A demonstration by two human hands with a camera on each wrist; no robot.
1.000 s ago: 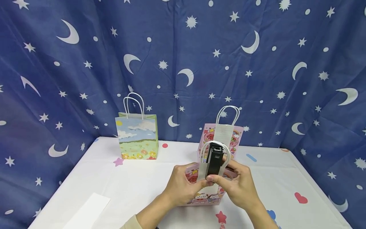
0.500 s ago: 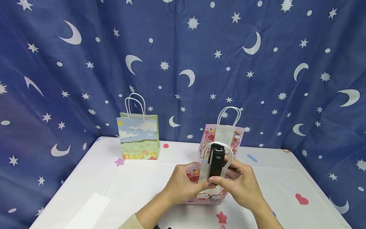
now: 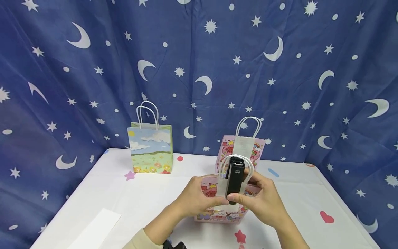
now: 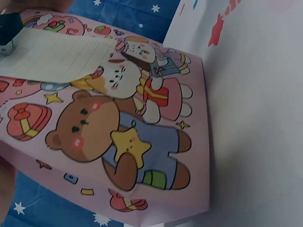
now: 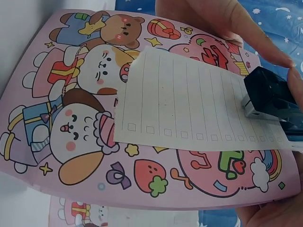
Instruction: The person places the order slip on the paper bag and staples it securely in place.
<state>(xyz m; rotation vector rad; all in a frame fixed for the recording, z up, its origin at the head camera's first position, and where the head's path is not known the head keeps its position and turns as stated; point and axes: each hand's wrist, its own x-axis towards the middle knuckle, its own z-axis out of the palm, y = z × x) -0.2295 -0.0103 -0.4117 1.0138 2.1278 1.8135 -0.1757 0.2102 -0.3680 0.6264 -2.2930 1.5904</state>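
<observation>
In the head view, my left hand (image 3: 196,200) grips a pink cartoon-print paper bag (image 3: 217,218) by its left upper side, thumb in front and fingers behind. A black stapler (image 3: 235,178) stands at the bag's top, between the white rope handles. My right hand (image 3: 264,200) holds the stapler, its thumb on the lower end and fingers behind the bag. A lined paper strip (image 5: 180,104) hangs down the bag's front, with the stapler's jaws over its upper part. In the left wrist view, only the stapler's end shows at the edge.
Behind stands a second pink bag (image 3: 228,152) with a white strip at its top. A landscape-print bag (image 3: 150,148) stands at the back left. A white paper strip (image 3: 94,230) lies front left on the tablecloth. A dark object (image 3: 174,245) shows at the front edge.
My left hand has shifted slightly left, its thumb tip drawing a little away from the stapler. The right hand keeps its hold, and the bag has barely moved.
</observation>
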